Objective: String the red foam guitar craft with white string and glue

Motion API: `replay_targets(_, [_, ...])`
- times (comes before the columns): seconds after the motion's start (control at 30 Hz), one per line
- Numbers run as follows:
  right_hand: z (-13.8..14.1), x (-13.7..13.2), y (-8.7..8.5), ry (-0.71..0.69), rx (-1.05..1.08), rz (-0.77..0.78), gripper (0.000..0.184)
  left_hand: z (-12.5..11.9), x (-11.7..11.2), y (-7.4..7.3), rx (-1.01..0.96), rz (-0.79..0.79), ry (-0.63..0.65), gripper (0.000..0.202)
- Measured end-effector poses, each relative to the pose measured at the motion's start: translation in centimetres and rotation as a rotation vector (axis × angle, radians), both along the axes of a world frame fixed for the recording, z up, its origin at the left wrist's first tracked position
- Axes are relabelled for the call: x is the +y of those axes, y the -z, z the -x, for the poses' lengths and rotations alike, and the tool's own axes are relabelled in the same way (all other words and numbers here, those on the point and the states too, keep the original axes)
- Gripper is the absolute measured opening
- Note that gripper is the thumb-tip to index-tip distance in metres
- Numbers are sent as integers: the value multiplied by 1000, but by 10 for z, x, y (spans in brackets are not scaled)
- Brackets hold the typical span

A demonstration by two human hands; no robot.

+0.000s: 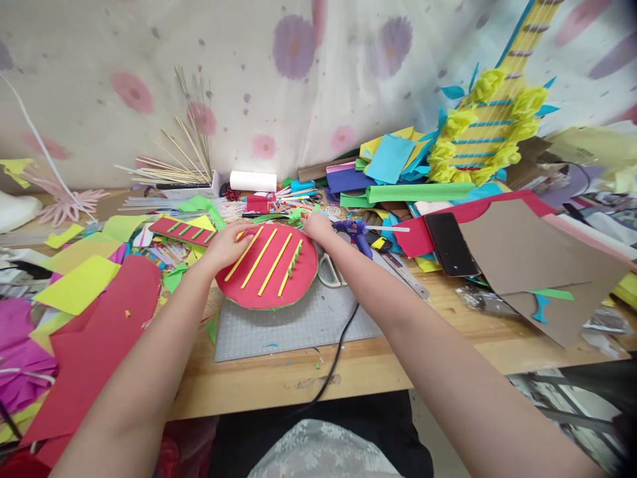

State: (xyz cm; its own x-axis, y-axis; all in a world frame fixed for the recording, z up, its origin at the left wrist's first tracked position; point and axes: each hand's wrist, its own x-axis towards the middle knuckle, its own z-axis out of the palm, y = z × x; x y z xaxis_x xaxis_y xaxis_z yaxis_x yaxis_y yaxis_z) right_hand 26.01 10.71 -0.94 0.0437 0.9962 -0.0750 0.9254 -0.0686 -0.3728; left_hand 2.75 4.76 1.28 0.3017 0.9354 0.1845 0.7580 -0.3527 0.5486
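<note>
A red paper disc (279,279) with several yellow strips glued across it lies on a grey cutting mat (298,325). My left hand (229,243) rests on the disc's upper left edge, fingers pressed flat on a yellow strip. My right hand (317,226) is at the disc's upper right rim, fingers curled among small green scraps; what it pinches is too small to name. A blue glue gun (355,232) lies just right of that hand, its cord (338,352) running off the table's front edge. Scissors (327,271) lie beside the disc.
Coloured paper sheets and scraps cover the wooden table (448,338). A black phone (450,244) and brown cardboard (532,265) lie at the right. Red sheets (99,345) spread at the left. Thin sticks (184,166) stand at the back, and a yellow paper guitar (497,119) leans on the curtain.
</note>
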Motion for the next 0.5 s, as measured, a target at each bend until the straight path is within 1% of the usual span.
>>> replay_targets(0.1, [7,13,-1,42,9,-16,24,-3,-8,2,32,-3,63,41])
replay_targets(0.17, [8,18,-7,76,96,-65,19,-5,-11,6,53,-4,66,41])
replay_targets(0.23, [6,21,-18,106,314,-133,14,-9,-14,12,61,-17,30,40])
replay_targets(0.33, [2,19,-42,127,767,-165,20,-13,-17,23,39,-55,-49,38])
replay_targets(0.37, [0,16,-50,106,903,-171,19,-14,-18,25,29,-63,-73,37])
replay_targets(0.43, [-4,7,-66,46,1121,-195,13,-17,-21,25,14,-65,-109,36])
replay_targets(0.5, [-6,-4,-77,-10,1254,-164,8,-21,-22,18,-8,-73,-133,37])
